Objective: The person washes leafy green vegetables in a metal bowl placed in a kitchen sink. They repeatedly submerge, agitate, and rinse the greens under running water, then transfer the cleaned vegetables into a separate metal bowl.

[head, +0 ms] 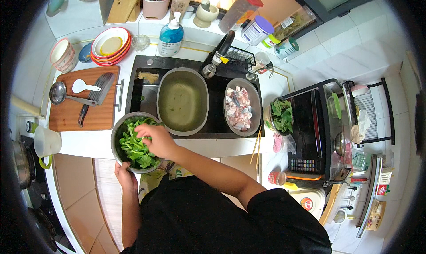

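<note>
My left hand grips the near rim of a round metal bowl, with the thumb over the edge. Loose green leafy vegetables fill the bowl, which is at the front edge of the counter, left of the sink. Over the leaves is my right hand, its fingers curved and thumb apart. I see nothing between the fingertips, though they are at or just above the leaves. To the right, an oval grey basin of greenish, cloudy water stands at the black sink.
An oval bowl of raw cut meat and a pot of dark leaves stand right. Chopsticks jut over the counter edge. On the left cutting board lie a cleaver, ladle and white spoon. A faucet overhangs the sink.
</note>
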`<state>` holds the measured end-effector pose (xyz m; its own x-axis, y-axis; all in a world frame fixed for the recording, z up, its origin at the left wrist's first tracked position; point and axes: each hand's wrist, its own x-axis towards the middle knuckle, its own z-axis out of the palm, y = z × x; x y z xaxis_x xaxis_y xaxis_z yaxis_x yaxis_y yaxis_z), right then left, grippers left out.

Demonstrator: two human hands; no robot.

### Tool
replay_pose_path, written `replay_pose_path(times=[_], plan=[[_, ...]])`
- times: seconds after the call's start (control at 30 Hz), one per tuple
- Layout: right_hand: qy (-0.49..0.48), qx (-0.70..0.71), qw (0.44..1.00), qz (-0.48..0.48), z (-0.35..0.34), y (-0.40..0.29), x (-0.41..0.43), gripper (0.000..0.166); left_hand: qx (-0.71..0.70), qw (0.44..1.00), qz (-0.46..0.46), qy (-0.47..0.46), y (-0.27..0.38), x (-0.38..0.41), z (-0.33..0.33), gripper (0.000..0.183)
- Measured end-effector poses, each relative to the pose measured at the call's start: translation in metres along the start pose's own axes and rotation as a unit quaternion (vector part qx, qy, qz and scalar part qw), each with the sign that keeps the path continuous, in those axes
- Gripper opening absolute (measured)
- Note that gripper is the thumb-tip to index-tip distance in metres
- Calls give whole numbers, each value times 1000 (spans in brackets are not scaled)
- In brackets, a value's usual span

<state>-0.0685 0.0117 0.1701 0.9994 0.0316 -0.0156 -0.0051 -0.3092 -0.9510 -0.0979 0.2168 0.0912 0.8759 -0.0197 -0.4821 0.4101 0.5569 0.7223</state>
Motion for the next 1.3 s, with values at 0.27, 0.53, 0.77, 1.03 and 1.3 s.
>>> replay_pose_path(times=[0.27, 0.53, 0.77, 1.03, 1.3], plan=[[2, -121, 982, -143, 8, 9, -1, 35, -13, 1000, -20, -1, -12, -10, 19, 43], [119, -57, 990, 55, -25, 27, 18, 21, 9, 999, 14, 33, -24, 2, 0, 43], [220, 154, 925, 267, -101, 214, 76, 24, -30, 997, -15, 74, -41, 18, -40, 47], [76, 8, 988, 135, -114, 308, 91, 5, -10, 994, -12, 109, -36, 7, -31, 50], [92, -185, 977, -55, -153, 227, 26, 34, 63, 989, -28, 130, -17, 14, -64, 38]])
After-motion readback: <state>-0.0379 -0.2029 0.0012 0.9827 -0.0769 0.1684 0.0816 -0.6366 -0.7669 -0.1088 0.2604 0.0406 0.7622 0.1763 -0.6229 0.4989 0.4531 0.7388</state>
